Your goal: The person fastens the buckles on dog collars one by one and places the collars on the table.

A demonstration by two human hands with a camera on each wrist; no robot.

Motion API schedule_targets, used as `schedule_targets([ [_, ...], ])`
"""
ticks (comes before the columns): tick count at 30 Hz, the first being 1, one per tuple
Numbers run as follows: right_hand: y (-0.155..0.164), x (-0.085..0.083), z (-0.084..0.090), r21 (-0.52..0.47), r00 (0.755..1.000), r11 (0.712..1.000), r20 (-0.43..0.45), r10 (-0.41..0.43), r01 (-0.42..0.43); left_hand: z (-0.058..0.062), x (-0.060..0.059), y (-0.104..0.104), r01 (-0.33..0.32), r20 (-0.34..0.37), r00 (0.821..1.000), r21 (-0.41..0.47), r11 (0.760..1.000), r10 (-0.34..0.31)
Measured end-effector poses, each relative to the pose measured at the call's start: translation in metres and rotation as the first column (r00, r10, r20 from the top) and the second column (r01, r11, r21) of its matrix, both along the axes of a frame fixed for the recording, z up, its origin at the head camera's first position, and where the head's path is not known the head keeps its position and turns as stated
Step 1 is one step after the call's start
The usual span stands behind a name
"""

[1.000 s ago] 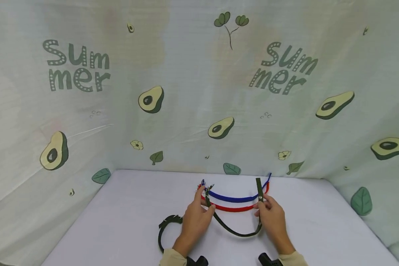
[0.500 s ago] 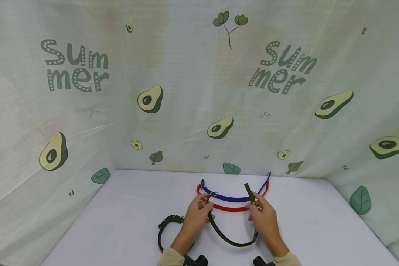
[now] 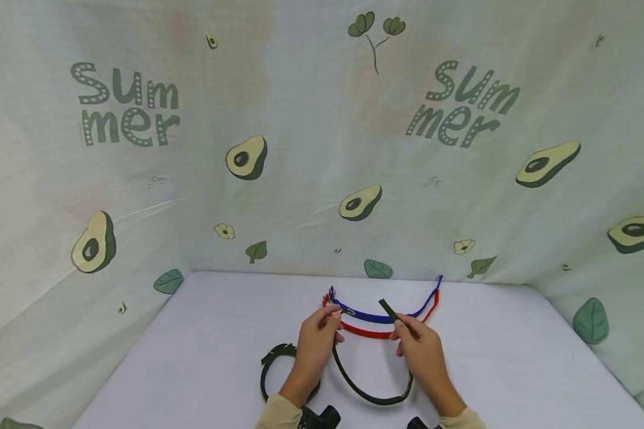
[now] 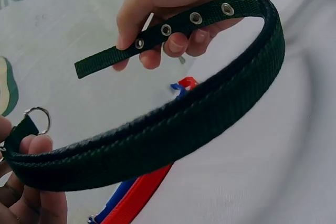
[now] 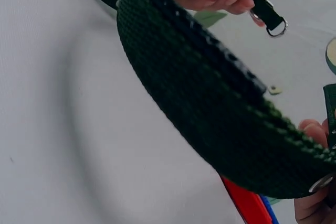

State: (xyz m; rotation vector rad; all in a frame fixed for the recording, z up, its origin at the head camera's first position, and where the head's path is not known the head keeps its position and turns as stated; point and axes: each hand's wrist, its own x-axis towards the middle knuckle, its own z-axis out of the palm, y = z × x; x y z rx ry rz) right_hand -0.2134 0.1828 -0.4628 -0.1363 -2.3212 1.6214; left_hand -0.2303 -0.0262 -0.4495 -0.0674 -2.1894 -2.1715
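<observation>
left hand (image 3: 318, 333) pinching the ring end of the dark green collar (image 3: 372, 396) | right hand (image 3: 415, 345) pinching its eyelet tip — collar hanging between them over the white table (image 3: 193, 357) | ends nearing, not yet fastened — buckling seemingly remaining

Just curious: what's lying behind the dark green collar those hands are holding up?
Behind the dark green collar lie a red collar and a blue collar on the white table; the hands cover part of each.
</observation>
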Motion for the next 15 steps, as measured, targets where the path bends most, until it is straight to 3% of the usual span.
schedule_targets([
  [6, -0.001, 0.003, 0.008, 0.04, 1.0, 0.999, -0.021, -0.015, 0.016, 0.006, -0.003, 0.004, -0.004, 0.034, 0.999, 0.053, 0.999, 0.003],
  [11, -0.006, 0.005, 0.012, -0.017, 0.998, 0.999, -0.044, 0.051, -0.052, 0.009, 0.0, 0.001, -0.041, 0.019, 0.999, 0.033, 0.999, 0.041],
  [15, -0.012, 0.008, 0.014, -0.066, 0.995, 0.993, -0.049, 0.092, -0.095, 0.01, 0.002, -0.003, -0.024, 0.012, 1.0, 0.029, 0.999, 0.023],
])
